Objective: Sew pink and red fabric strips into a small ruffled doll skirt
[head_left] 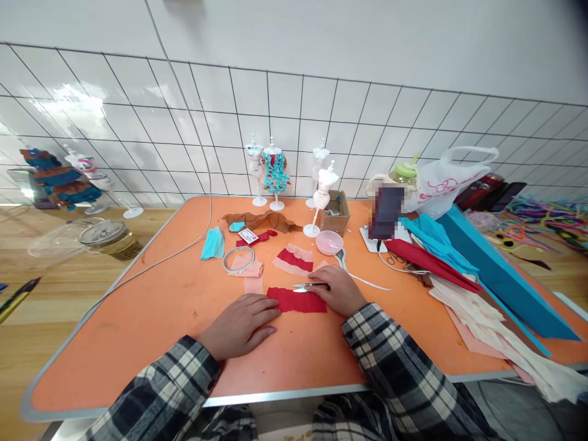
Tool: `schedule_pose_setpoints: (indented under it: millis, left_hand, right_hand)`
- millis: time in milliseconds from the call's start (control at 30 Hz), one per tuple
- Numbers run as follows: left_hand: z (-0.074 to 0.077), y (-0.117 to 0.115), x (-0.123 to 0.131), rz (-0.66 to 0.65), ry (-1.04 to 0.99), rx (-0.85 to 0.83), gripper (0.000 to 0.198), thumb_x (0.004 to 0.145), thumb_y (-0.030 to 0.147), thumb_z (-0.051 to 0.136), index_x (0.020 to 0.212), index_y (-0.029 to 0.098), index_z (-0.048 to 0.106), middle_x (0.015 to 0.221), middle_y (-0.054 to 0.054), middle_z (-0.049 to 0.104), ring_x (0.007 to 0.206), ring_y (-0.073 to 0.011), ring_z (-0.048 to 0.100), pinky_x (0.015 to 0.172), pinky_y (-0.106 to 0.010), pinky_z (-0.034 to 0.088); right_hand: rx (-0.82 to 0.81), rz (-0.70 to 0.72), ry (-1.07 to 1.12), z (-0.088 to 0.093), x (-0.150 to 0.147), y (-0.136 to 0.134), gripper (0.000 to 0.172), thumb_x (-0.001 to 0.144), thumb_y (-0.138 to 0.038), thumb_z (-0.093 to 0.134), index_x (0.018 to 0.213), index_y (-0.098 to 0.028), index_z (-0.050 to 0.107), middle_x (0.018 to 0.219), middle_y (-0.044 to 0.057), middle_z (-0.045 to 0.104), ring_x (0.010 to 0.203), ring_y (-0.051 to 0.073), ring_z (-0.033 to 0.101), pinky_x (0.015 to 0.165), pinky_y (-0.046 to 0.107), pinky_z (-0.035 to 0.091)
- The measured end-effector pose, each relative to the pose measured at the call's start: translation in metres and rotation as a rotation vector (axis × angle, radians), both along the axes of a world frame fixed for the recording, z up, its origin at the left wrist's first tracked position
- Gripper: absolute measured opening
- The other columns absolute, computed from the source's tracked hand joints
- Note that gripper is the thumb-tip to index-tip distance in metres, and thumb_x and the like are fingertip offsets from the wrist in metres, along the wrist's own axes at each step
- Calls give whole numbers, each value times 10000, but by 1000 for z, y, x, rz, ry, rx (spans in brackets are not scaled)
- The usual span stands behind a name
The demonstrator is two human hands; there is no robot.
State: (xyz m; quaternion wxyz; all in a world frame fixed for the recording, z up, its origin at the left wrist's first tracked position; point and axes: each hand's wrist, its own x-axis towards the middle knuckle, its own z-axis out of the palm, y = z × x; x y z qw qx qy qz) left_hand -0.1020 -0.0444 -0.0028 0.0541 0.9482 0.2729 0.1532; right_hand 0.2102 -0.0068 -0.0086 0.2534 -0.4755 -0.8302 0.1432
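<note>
A strip of red fabric [296, 302] lies flat on the orange table in front of me. My left hand [241, 326] rests palm down at its left end, fingers stretched out and fingertips touching the edge. In my right hand [339, 289] is a pair of small scissors [301, 286]. The blades point left, slightly apart, over the upper edge of the strip. Just beyond lies a pink and red layered fabric piece [294, 261]. Pale pink fabric [254, 283] sits to its left, partly under a ring-shaped roll [225, 263].
Small white dress-form stands [327, 184] rise at the back, one dressed in turquoise [275, 171]. Near them are a cardboard box [342, 220], a pink bowl [329, 248] and brown cloth [271, 220]. A phone [386, 211] and folded fabrics [473, 312] occupy the right. A cable [197, 131] crosses the left.
</note>
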Motion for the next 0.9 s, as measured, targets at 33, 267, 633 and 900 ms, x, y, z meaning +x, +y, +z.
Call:
schedule_pose_setpoints:
  millis: [33,267,633,900]
  left_hand:
    - [1,0,-1,-4,-10,10,323,1028,341,535,1248,188,715,1265,-140,760,1123,-299,700,990,-487,538]
    - [6,-1,-7,-18,-87,77,315,1011,286,553,1291,210,675,1235,-117,768,1091,-276,700,979,-456,538]
    - [10,-1,-6,-25,-131,85,270,1003,274,559,1238,222,680,1164,-96,784,1049,-254,711,958,-417,543]
    - [11,1,-6,-14,-168,56,235,999,258,564,1189,211,693,1115,-93,782,1024,-241,707,953,-398,538]
  right_hand:
    - [52,-64,36,0,9,-2,216,952,-286,682,1124,-184,765,1119,109,778,1041,258,681,954,407,499]
    - [167,-624,-19,-10,94,-25,273,969,-328,527,1003,-165,743,976,120,757,921,282,659,873,419,497]
    - [-151,-572,-330,-7,92,-27,289,1015,-290,534,1167,-169,748,1201,133,706,1139,290,595,1002,397,437]
    - [-370,-651,-383,8,84,-10,181,990,-228,571,972,-156,736,1139,149,674,1134,303,619,887,383,437]
